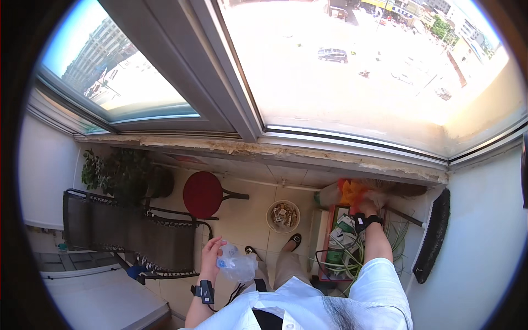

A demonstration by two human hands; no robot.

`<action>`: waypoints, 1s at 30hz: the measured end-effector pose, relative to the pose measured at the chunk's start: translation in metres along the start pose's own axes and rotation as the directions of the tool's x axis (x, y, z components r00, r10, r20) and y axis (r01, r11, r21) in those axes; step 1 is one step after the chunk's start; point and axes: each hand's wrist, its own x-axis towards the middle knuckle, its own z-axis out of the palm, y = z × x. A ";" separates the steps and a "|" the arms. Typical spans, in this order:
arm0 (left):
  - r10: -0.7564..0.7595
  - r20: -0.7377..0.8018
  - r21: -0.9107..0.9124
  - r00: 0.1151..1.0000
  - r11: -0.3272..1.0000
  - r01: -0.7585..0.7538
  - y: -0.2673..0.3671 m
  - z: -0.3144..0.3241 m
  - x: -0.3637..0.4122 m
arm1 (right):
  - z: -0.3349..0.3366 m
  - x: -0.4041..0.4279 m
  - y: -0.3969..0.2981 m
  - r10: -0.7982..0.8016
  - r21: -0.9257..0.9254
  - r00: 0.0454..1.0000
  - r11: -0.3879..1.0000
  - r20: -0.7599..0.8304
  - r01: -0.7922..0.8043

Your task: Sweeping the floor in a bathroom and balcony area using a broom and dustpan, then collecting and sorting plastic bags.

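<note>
My left hand (pixel 212 252) pinches a clear plastic bag (pixel 239 264) with blue print, which hangs crumpled to the right of my fingers. On the right, my right arm reaches forward over a red-edged box, and my right hand (pixel 367 205) is at an orange plastic bag (pixel 350 192). Blur and the bag hide the fingers, so I cannot tell whether they grip it. The red-edged box (pixel 328 243) contains packets and a green container (pixel 334 256). Long leaves of a spider plant (pixel 350 270) spread across it. Both wrists wear black strapped devices.
A round bin (pixel 269 222) holding litter stands on the tiled floor ahead of my feet. Left are a red-topped stool (pixel 202 194), a dark folding lounge chair (pixel 169 243) and potted plants (pixel 128 173). A black-bristled broom (pixel 432 237) leans on the right wall. The rough windowsill (pixel 288 154) runs ahead.
</note>
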 end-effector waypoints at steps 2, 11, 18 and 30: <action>0.009 -0.086 -0.164 0.996 0.986 -0.023 -0.002 -0.022 0.000 | -0.023 -0.029 -0.041 -0.118 0.027 0.979 0.992 -0.165 0.124; 0.104 0.170 -0.773 0.980 0.631 0.067 0.035 -0.069 -0.033 | -0.119 -0.331 -0.285 -0.829 0.809 0.548 0.243 -0.114 0.536; 0.302 0.260 -0.774 0.917 0.633 0.011 -0.017 -0.169 -0.043 | -0.069 -0.447 -0.381 -0.969 0.601 0.231 0.137 -0.082 0.787; 0.326 0.155 0.170 0.933 0.921 -0.350 -0.048 -0.310 -0.109 | -0.027 -0.576 -0.420 -0.986 0.536 0.103 0.157 0.129 0.830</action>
